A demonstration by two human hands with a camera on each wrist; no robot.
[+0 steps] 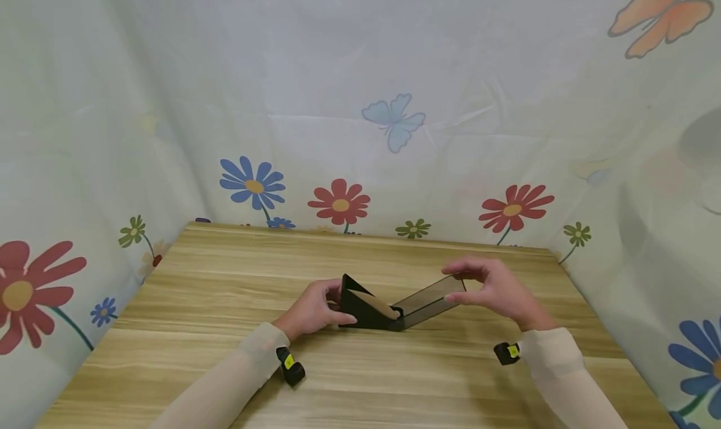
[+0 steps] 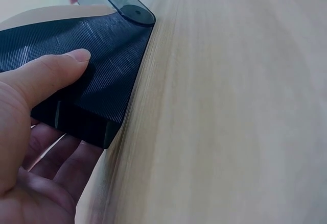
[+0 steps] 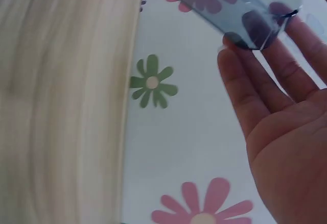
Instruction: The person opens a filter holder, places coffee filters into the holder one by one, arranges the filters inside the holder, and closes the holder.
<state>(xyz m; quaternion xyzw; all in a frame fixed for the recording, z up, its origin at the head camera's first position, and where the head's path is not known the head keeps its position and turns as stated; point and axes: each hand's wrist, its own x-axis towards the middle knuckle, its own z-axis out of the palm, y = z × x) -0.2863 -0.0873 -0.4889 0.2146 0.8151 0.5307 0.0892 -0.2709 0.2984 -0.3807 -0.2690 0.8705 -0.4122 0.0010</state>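
A black wedge-shaped case (image 1: pixel 366 315) with finely ribbed sides stands on the table, its smoky see-through lid (image 1: pixel 425 304) swung out to the right on a round hinge (image 2: pixel 137 15). Tan, paper-like material (image 1: pixel 374 302) with a curved edge shows inside the case. My left hand (image 1: pixel 315 307) grips the case at its left end, thumb across the near ribbed side and fingers round the back. At the lid's free end, my right hand (image 1: pixel 498 291) pinches the edges between thumb and fingers. The right wrist view shows the fingertips against the lid's end (image 3: pixel 260 25).
The wood-grain table (image 1: pixel 253 260) extends under both forearms. Behind it and at its sides hangs a pale curtain (image 1: pixel 315 59) printed with flowers and butterflies. Small black wrist cameras with yellow marks are strapped at both cuffs.
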